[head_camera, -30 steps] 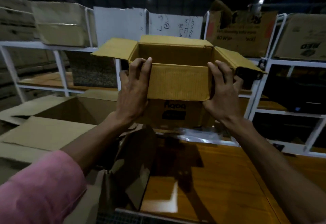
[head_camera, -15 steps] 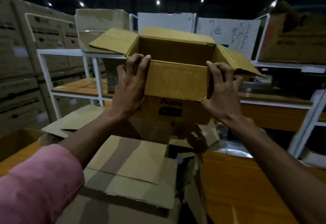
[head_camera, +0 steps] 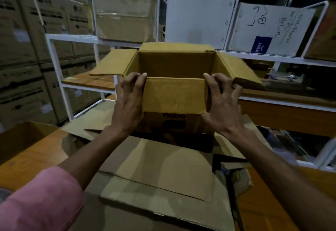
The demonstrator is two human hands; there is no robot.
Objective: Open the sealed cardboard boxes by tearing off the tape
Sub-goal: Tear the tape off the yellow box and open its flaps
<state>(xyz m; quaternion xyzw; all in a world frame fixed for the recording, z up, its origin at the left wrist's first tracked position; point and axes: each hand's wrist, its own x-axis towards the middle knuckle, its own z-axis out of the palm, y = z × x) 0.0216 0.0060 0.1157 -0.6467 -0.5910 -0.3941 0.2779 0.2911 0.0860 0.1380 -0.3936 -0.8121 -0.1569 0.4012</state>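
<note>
I hold a small yellow-brown cardboard box (head_camera: 174,94) in the air in front of me, its top open and all flaps folded outward. The inside looks empty. My left hand (head_camera: 128,103) grips the box's near left corner, fingers curled over the rim. My right hand (head_camera: 221,103) grips the near right corner the same way, with fingers spread round the edge. The near flap hangs down between my hands, above a dark printed label on the box's front. I see no tape on it.
Flattened and opened cardboard boxes (head_camera: 154,172) lie on the wooden table (head_camera: 27,158) below. A white metal rack (head_camera: 54,63) behind holds a taped brown box (head_camera: 125,14) and white boxes (head_camera: 200,19). Large stacked cartons (head_camera: 21,49) fill the left.
The view has swung left and tipped down, so the box's inside shows more. Both hands have kept their grip on the box, fingers now curled more over the rim.
</note>
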